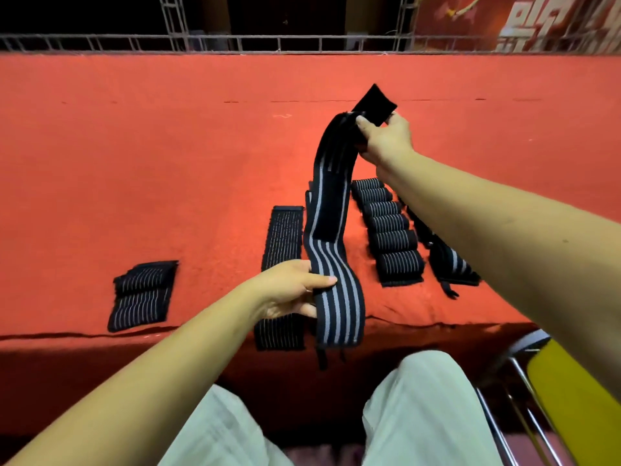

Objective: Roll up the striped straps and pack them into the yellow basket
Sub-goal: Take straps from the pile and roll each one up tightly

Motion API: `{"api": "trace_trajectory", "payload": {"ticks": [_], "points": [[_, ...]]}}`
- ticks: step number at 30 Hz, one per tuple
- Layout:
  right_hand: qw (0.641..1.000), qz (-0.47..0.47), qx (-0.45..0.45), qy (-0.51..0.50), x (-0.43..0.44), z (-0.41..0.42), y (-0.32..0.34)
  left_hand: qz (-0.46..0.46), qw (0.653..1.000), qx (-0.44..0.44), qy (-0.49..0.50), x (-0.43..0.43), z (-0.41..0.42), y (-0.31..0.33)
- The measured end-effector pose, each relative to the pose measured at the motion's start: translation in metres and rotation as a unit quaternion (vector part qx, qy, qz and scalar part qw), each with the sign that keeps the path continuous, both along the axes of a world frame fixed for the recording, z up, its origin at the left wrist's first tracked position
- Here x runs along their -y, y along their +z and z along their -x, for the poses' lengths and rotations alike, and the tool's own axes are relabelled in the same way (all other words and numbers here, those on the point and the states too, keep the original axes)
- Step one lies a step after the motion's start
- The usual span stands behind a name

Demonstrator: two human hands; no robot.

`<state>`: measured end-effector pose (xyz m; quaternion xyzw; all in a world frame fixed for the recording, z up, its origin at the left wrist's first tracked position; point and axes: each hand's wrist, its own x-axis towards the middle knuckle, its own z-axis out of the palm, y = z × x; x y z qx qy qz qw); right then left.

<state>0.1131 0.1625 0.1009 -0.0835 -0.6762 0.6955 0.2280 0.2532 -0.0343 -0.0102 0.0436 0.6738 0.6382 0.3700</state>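
Warm dim light, dark background, wide-angle bending at edges, soft shadow under table edge, mild blur

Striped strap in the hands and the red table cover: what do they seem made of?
The striped strap: likely woven elastic fabric, matte; it drapes limply in a wave. Its black end patch may be Velcro. The red table cover: probably felt, matte, fuzzy, rumpled edge.

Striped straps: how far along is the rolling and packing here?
Done: a row of rolled straps lies on the red cloth, none seen packed. In hand: one striped strap, unrolled, right hand gripping its raised far end, left hand pinching its near part. Left: the folded strap, the flat strap and the partly hidden strap under the right arm need rolling, then all go into the basket, perhaps the yellow object.
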Motion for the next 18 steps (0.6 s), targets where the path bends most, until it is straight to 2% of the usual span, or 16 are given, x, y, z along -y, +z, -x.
{"api": "trace_trajectory", "payload": {"ticks": [2, 4, 6, 9, 13, 15, 16, 17, 18], "points": [[1.000, 0.002, -0.003, 0.014, 0.001, 0.002, -0.005, 0.073, 0.997, -0.032, 0.018, -0.007, 0.005, -0.015], [1.000, -0.002, -0.005, 0.028, 0.000, 0.000, -0.012, 0.205, 0.969, -0.138, 0.002, -0.011, 0.012, -0.026], [0.999, -0.003, -0.005, 0.049, 0.002, 0.000, -0.019, 0.272, 0.941, -0.203, 0.006, -0.010, 0.017, -0.031], [0.998, -0.019, 0.017, 0.055, 0.000, 0.005, -0.036, 0.275, 0.941, -0.191, 0.042, -0.008, 0.025, -0.036], [0.996, -0.058, 0.043, 0.045, -0.007, 0.016, -0.053, 0.193, 0.966, -0.138, 0.103, -0.009, 0.031, -0.046], [0.997, -0.061, 0.043, 0.035, -0.008, 0.021, -0.056, 0.194, 0.963, -0.150, 0.108, -0.013, 0.032, -0.051], [0.996, -0.066, 0.044, 0.035, -0.009, 0.023, -0.058, 0.245, 0.947, -0.195, 0.073, -0.016, 0.031, -0.050], [0.996, -0.072, 0.048, 0.035, -0.010, 0.027, -0.060, 0.334, 0.903, -0.270, 0.020, -0.018, 0.031, -0.049], [0.995, -0.078, 0.054, 0.038, -0.011, 0.029, -0.063, 0.425, 0.830, -0.361, -0.025, -0.020, 0.031, -0.047]]}}
